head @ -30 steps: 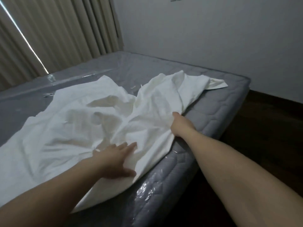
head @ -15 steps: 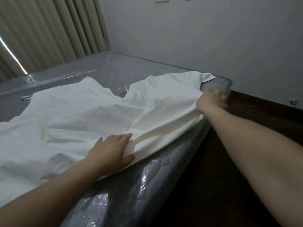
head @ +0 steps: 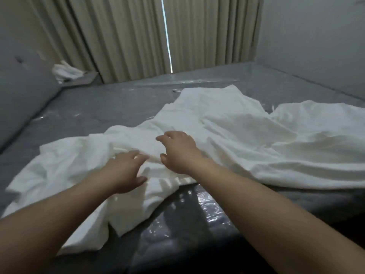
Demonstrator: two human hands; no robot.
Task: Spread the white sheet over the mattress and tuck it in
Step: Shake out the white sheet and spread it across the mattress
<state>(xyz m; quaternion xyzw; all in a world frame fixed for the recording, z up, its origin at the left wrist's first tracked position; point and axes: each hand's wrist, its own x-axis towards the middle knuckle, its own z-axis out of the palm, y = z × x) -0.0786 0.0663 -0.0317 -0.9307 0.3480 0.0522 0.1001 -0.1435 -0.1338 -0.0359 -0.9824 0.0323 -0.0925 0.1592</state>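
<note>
The white sheet (head: 246,135) lies crumpled across the grey mattress (head: 110,103), which is wrapped in clear plastic. The right part is spread flatter; the left part is bunched, and a fold hangs over the near edge. My left hand (head: 124,171) rests on the bunched cloth near the front edge, fingers apart. Just right of it and slightly farther in, my right hand (head: 179,151) hovers over or touches the sheet with fingers spread. Neither hand visibly pinches the cloth.
Beige curtains (head: 138,36) with a bright slit hang behind the mattress. A grey padded headboard (head: 21,80) stands at the left, with a small pile of white cloth (head: 67,71) on a ledge beside it. A white wall (head: 316,40) runs along the right.
The view has swung left toward the curtains. My right hand let go of the sheet's far right edge and came over beside my left hand on the bunched left part.
</note>
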